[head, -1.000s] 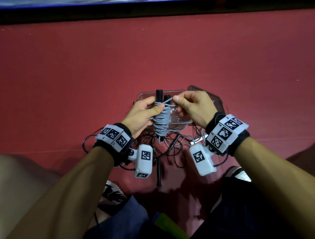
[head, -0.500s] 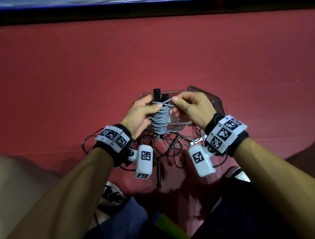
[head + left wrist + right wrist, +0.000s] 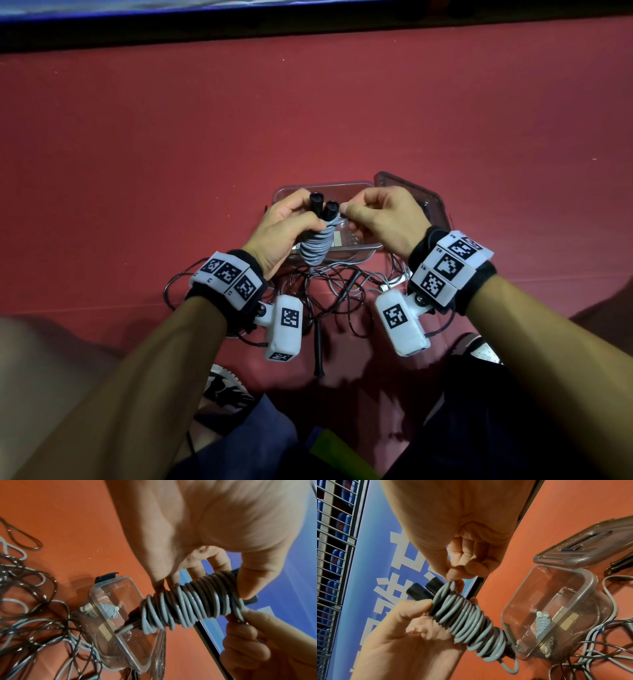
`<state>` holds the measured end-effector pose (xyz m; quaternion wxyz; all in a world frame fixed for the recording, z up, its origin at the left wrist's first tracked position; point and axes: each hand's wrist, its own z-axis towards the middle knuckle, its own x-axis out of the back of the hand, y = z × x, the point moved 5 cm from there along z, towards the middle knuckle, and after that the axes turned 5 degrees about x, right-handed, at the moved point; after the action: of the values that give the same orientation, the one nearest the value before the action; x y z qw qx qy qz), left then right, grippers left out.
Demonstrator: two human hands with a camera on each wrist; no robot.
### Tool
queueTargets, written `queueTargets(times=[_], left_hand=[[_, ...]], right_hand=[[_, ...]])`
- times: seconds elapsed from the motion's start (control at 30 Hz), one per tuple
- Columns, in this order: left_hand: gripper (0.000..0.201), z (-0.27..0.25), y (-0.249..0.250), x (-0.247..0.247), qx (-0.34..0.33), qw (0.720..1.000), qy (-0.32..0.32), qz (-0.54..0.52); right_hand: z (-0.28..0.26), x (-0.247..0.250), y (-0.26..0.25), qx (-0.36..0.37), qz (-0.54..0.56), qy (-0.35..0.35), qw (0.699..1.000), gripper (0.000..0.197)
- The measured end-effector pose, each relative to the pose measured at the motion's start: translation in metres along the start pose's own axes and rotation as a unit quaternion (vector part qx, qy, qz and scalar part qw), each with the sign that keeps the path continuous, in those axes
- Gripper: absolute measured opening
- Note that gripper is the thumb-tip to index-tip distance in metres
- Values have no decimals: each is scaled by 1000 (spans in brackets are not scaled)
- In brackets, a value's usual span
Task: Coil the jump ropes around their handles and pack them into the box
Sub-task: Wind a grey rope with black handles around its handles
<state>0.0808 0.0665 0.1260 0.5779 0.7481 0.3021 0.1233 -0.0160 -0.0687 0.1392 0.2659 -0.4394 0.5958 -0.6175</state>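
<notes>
A grey jump rope (image 3: 317, 245) (image 3: 188, 604) (image 3: 467, 619) is coiled tightly round its two black handles (image 3: 323, 208) (image 3: 424, 589). My left hand (image 3: 287, 228) grips this bundle, thumb on the coils, holding it upright just above the clear plastic box (image 3: 356, 251) (image 3: 120, 632) (image 3: 556, 609). My right hand (image 3: 373, 216) pinches the rope's last turn (image 3: 449, 584) (image 3: 238, 608) at the top of the coil, beside the handle ends. Inside the box lies another coiled grey rope (image 3: 109, 609) (image 3: 542, 623).
The box lid (image 3: 414, 198) (image 3: 594, 545) lies open behind the box at the right. Loose dark and grey ropes (image 3: 335, 294) (image 3: 34, 615) tangle on the red floor in front of the box, with a black handle (image 3: 319, 346) pointing toward me. My shoes flank them.
The bundle has tipped so the handle ends point more toward me. My right hand has drawn the last rope turn in close against the top of the coil.
</notes>
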Motion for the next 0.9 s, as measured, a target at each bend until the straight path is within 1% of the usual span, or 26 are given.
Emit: queueTargets(times=[0.03, 0.13, 0.27, 0.33, 0.4, 0.53, 0.63, 0.7, 0.77, 0.83, 0.9], left_hand=[[34, 1, 0, 0, 0, 1000, -2, 21], [13, 2, -1, 0, 0, 998, -8, 64], [16, 1, -3, -2, -23, 990, -18, 136], [11, 2, -3, -1, -29, 986, -12, 162], [11, 3, -1, 0, -34, 985, -5, 170], [12, 4, -3, 0, -46, 978, -2, 204], [15, 7, -9, 2, -45, 974, -2, 221], [15, 8, -12, 4, -42, 974, -3, 223], [14, 8, -14, 4, -43, 975, -7, 220], [12, 8, -14, 4, -42, 977, -7, 211], [11, 8, -14, 3, -45, 977, -9, 209]], right_hand=[[1, 1, 2, -1, -6, 5, 1000, 26], [3, 5, 5, -2, -27, 23, 999, 24], [6, 8, 13, -6, -62, 44, 997, 23], [6, 9, 14, -4, -59, 50, 997, 24], [7, 10, 15, 1, -58, 55, 997, 25], [8, 9, 18, 7, -78, 49, 996, 31], [8, 6, 20, 9, -102, 31, 994, 33], [9, 4, 21, 12, -125, 10, 992, 30], [9, 3, 20, 12, -147, -7, 989, 22], [9, 3, 18, 10, -149, -13, 989, 14], [8, 3, 14, 18, -151, -12, 988, 10]])
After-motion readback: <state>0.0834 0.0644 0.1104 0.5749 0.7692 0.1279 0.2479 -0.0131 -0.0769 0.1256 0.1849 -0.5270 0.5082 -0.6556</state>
